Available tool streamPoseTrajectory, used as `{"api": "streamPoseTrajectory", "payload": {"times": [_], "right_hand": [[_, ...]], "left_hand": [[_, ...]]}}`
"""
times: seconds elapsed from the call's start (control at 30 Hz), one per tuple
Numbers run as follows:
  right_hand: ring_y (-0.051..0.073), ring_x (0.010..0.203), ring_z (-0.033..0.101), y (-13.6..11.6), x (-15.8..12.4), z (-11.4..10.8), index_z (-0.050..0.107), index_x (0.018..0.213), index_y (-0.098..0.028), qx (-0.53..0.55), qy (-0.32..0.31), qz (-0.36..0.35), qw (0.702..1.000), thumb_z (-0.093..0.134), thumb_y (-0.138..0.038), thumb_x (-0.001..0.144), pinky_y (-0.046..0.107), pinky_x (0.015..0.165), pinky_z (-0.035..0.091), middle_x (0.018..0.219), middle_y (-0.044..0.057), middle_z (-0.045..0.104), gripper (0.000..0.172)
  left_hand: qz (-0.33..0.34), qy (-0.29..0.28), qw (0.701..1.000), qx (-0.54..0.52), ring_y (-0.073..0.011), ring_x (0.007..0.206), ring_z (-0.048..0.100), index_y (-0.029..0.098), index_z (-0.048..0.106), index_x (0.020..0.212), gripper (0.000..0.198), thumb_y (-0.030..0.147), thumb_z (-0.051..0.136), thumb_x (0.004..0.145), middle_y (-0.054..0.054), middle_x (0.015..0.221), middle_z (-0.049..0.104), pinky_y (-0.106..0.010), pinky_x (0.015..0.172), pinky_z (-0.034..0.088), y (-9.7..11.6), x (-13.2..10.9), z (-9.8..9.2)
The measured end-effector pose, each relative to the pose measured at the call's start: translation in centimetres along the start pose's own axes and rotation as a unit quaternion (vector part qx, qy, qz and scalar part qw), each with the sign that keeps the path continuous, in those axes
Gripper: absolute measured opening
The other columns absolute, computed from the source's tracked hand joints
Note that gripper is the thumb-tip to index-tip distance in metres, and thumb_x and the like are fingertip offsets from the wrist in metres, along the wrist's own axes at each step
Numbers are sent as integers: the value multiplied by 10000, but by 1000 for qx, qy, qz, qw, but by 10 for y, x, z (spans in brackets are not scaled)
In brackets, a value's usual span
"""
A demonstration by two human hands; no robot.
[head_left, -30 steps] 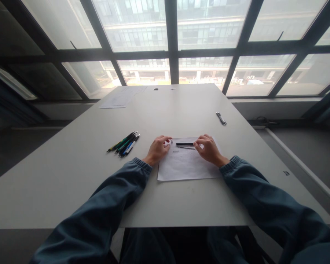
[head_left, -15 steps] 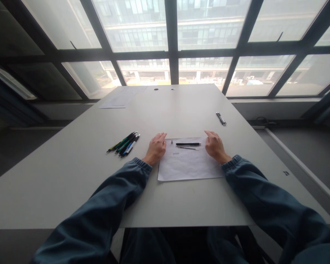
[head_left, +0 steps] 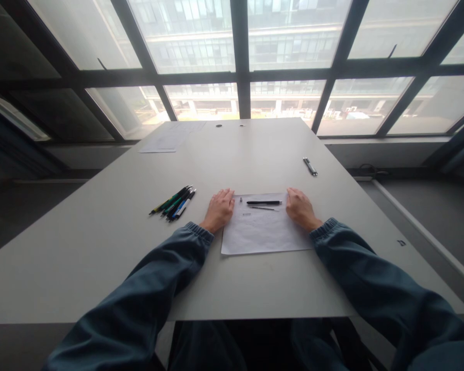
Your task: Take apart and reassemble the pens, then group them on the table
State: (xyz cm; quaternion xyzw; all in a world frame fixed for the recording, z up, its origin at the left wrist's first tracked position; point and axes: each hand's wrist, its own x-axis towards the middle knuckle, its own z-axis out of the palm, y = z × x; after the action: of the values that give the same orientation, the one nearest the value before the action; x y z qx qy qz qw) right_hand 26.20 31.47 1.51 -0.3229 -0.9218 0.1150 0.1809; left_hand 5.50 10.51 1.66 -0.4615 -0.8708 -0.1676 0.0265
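Observation:
A white sheet of paper [head_left: 263, 232] lies on the grey table [head_left: 100, 242] in front of me. Near its far edge rest a black pen barrel [head_left: 264, 202], a thin refill [head_left: 263, 208], a tiny part [head_left: 241, 199] and a small spring [head_left: 247, 214]. My left hand [head_left: 218, 209] lies flat and open on the table at the sheet's left edge, holding nothing. My right hand [head_left: 300, 208] lies flat and open at the sheet's right edge, also holding nothing. The pen parts sit between the two hands, untouched.
Several pens [head_left: 174, 202] lie in a bundle to the left. A single silver-and-black pen [head_left: 310, 166] lies farther off to the right. Papers [head_left: 170, 139] rest at the table's far left corner. Large windows stand beyond the table.
Both hands let go of the pen parts and moved apart. They now rest flat on either side of the sheet. The pen barrel and refill stay on the paper.

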Motion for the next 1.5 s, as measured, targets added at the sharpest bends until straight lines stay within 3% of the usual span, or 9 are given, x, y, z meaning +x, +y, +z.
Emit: {"api": "streamPoseTrajectory", "payload": {"times": [0.27,0.43,0.67,0.8,1.0,1.27,1.5], "right_hand": [[311,1205,571,8,2,11,664,1148,-150,28,37,-29,999,396,-168,959,450,1054,418,1222,186,672,328],[291,1164,583,11,2,15,660,1116,-172,30,68,-44,996,424,-186,952,432,1035,429,1175,159,687,288],[306,1167,573,5,1,11,646,1136,-145,22,51,-30,998,452,-247,962,431,1015,429,1208,190,662,280],[322,1226,527,1,1,6,637,1205,-118,19,88,-46,995,475,-247,960,479,1061,385,1307,199,612,321],[295,1088,551,-8,-3,-4,712,1115,-180,86,133,-128,979,527,-244,955,456,987,426,1146,131,650,252],[242,973,567,-13,-6,-6,748,924,-233,138,62,-214,965,609,-238,943,394,903,425,972,68,674,141],[224,953,572,-13,-6,-4,751,868,-234,129,22,-241,962,661,-256,927,380,893,404,940,50,688,109]], "left_hand": [[23,33,999,-21,-331,1415,441,182,563,1387,433,279,431,987,-140,1505,511,-573,1183,321,-6,1,7],[29,64,997,-42,-300,1370,490,181,605,1319,387,240,471,961,-139,1436,574,-512,1170,358,-7,2,9],[55,111,988,-90,-265,1195,578,186,642,1228,313,234,557,931,-110,1253,637,-434,1094,440,-1,3,-2],[106,139,979,-106,-245,1057,587,203,690,1103,202,280,608,935,-78,1068,637,-412,1025,467,9,-1,-11],[146,128,972,-129,-219,967,596,215,719,934,126,306,632,939,-48,951,649,-387,952,475,18,-6,-19],[157,94,973,-141,-220,931,617,223,735,855,185,357,633,933,-53,908,682,-390,918,490,21,-7,-20],[220,28,968,-119,-211,925,617,237,741,850,140,351,669,889,-42,929,702,-369,905,485,27,-13,-29]]}}
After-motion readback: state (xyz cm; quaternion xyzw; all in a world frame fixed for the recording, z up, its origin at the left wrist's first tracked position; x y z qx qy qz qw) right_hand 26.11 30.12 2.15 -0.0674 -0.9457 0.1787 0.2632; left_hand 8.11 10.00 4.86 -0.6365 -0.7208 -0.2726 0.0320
